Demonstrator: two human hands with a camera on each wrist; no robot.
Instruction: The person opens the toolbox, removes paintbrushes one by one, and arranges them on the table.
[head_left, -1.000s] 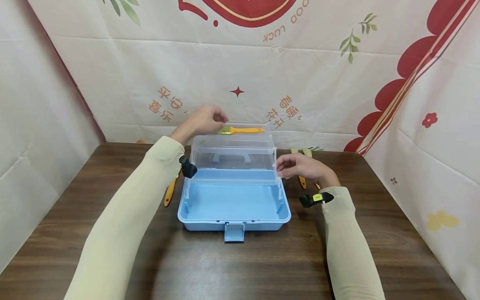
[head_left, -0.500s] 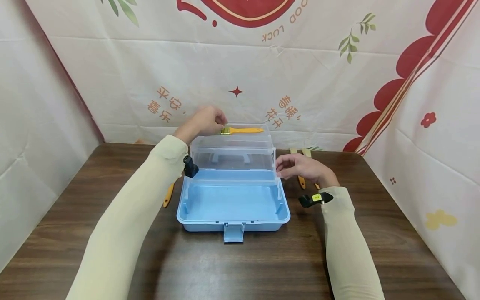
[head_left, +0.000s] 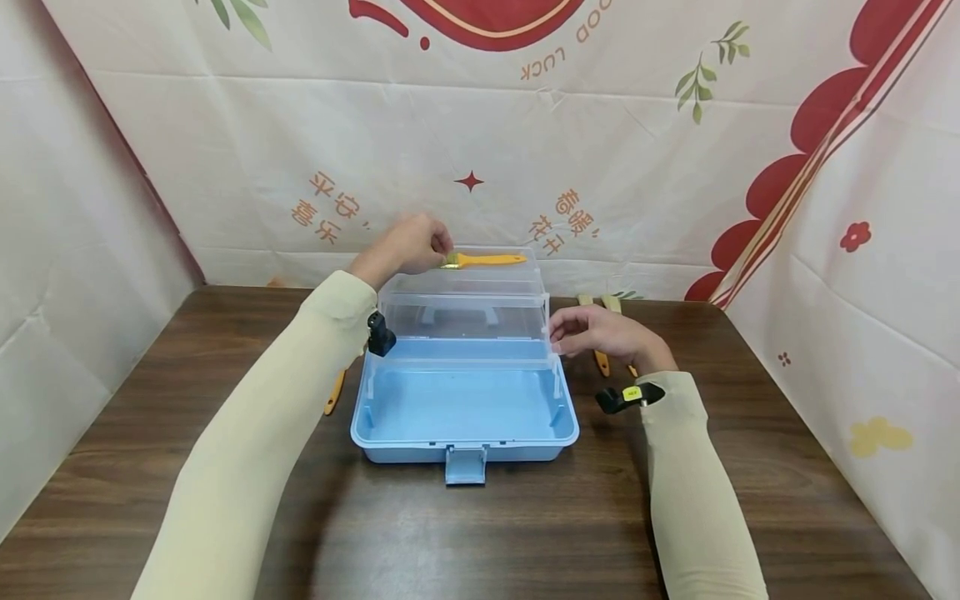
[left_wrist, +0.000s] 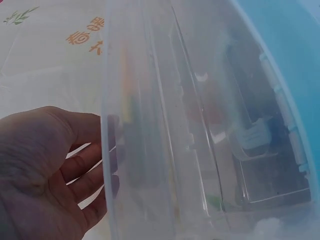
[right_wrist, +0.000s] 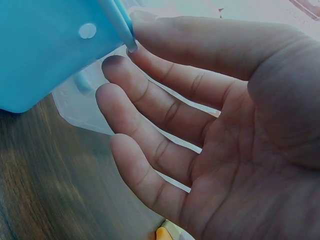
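A blue toolbox (head_left: pixel 465 408) stands open on the table, its clear fold-out trays (head_left: pixel 465 321) raised in steps behind the base. An orange-handled brush (head_left: pixel 483 260) lies across the top tray. My left hand (head_left: pixel 408 242) reaches over that tray's left end, fingertips at the brush's bristle end. In the left wrist view the left hand (left_wrist: pixel 45 165) shows loosely extended fingers behind the clear tray wall (left_wrist: pixel 150 125). My right hand (head_left: pixel 592 333) rests against the right side of the middle tray. Up close, the right hand (right_wrist: pixel 200 125) lies flat with straight fingers touching the blue box corner (right_wrist: pixel 45 50).
Another orange brush (head_left: pixel 333 392) lies on the dark wooden table (head_left: pixel 480 533) left of the box, partly under my left arm. More brushes (head_left: pixel 600 360) lie behind my right hand. The box latch (head_left: pixel 465 464) points toward me. Printed cloth walls close off three sides.
Hardly anything has moved: both hands stay at the trays and the brush stays on the top tray. The view has shifted slightly.
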